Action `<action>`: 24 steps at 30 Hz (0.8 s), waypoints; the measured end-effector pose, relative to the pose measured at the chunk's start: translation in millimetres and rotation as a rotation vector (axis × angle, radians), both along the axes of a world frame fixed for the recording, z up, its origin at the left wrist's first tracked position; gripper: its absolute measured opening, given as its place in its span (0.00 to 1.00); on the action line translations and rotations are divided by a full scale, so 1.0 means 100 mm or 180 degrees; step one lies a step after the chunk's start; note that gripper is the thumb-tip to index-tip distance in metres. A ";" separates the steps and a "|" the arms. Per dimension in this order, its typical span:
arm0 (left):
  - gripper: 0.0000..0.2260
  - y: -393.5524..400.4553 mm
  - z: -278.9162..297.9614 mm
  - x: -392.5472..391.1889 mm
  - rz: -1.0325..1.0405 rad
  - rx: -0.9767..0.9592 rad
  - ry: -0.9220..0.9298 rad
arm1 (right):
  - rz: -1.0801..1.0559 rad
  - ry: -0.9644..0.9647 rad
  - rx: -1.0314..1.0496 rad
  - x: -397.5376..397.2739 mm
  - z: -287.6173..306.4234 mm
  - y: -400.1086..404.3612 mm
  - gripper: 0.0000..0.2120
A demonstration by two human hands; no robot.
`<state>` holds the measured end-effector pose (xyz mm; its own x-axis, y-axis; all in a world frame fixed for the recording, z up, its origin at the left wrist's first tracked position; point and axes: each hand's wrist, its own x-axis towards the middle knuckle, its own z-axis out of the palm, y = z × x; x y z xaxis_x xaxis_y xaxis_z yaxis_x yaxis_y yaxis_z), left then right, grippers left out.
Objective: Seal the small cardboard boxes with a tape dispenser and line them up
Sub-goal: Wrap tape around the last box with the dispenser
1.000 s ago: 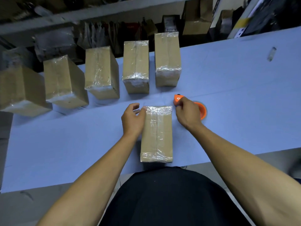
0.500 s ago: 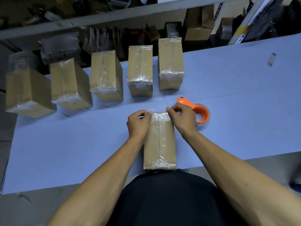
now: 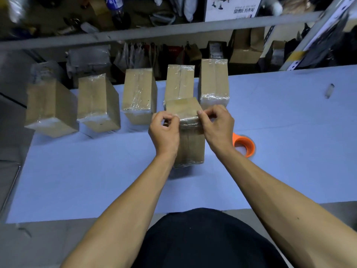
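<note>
Cardboard box [image 3: 190, 132] now stands tipped up; left hand [image 3: 164, 130] and right hand [image 3: 217, 128] pinch its top edge, probably smoothing tape, dispenser [image 3: 243, 145] set aside.

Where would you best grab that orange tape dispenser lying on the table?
Probably by the orange tape dispenser's open ring, coming from above on its right: it lies flat on the table, and the right hand and forearm cover its left part.

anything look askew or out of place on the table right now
The tape on the five lined-up boxes is wrinkled, and the far-left box sits turned off the row's line. A small stray object lies alone at the far right.
</note>
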<state>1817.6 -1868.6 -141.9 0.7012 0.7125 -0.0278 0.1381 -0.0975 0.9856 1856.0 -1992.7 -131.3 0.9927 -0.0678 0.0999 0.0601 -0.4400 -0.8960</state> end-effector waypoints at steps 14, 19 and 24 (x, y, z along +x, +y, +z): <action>0.19 0.00 -0.01 -0.05 -0.0506 -0.0929 0.0537 | 0.0353 0.0713 0.0064 -0.09 -0.11 0.21 0.23; 0.23 0.06 -0.01 0.04 -0.0314 -0.1203 0.0629 | 0.0281 0.0871 0.0432 0.01 -0.10 0.15 0.19; 0.24 0.04 -0.02 0.03 -0.0205 -0.1460 0.0536 | 0.0236 0.1144 0.0784 0.06 -0.15 0.11 0.18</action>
